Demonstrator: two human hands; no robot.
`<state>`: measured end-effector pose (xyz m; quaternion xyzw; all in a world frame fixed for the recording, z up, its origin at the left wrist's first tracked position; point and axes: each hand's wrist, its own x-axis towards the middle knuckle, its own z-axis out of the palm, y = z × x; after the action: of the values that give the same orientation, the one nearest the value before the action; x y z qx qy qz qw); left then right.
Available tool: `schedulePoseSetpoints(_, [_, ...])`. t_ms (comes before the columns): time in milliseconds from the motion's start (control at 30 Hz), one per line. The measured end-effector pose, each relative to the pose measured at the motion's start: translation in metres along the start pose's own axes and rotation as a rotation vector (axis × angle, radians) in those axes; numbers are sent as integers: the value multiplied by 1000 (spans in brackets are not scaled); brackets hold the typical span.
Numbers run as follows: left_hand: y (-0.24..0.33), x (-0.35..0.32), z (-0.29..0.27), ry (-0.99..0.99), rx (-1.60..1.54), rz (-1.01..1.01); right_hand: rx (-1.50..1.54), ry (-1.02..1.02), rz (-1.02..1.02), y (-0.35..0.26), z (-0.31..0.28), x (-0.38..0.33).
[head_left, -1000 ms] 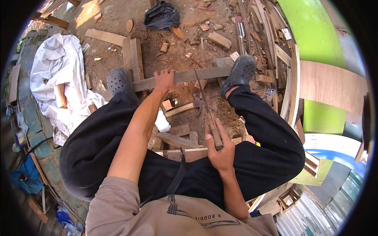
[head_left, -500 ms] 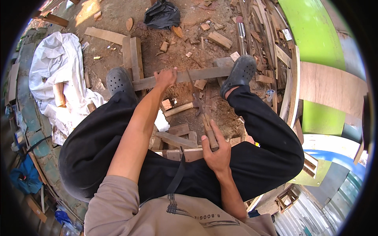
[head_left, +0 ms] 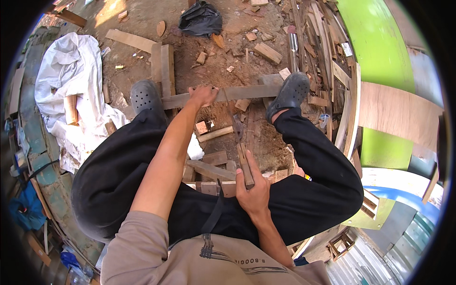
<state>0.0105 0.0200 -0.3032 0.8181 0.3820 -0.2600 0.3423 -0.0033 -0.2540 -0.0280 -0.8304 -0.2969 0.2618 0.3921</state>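
Note:
A long narrow wooden board [head_left: 251, 91] lies crosswise in front of me, its ends at my dark clog shoes. My left hand [head_left: 204, 95] is closed over the board left of its middle, pressing on its top. My right hand [head_left: 253, 190] grips the wooden handle [head_left: 245, 167] of a handsaw, close to my lap. The saw's thin dark blade [head_left: 231, 111] runs away from me and meets the board just right of my left hand. How deep the blade sits in the wood I cannot tell.
Wood blocks [head_left: 167, 71] lie by the board's left end. A white sack [head_left: 69, 61] spreads at left, and a black plastic bag [head_left: 200, 20] lies ahead. Several offcuts [head_left: 268, 53] litter the dirt. Long wood strips and a green panel [head_left: 377, 42] line the right.
My right hand has drawn the saw slightly toward me and to the left. My left hand stays on the board. The whole view has shifted a little.

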Motion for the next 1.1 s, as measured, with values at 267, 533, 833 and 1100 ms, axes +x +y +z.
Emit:
schedulePoseSetpoints(267, [3, -11, -15, -77, 14, -11, 55, -72, 63, 6, 29, 37])
schedulePoseSetpoints(533, [-9, -5, -7, 24, -15, 27, 203, -67, 103, 5, 5, 0])
schedulePoseSetpoints(833, [-21, 0, 3, 91, -88, 52, 179, -48, 65, 32, 40, 20])
schedulePoseSetpoints(1100, [4, -5, -7, 24, -116, 60, 145, -13, 187, 60, 70, 73])
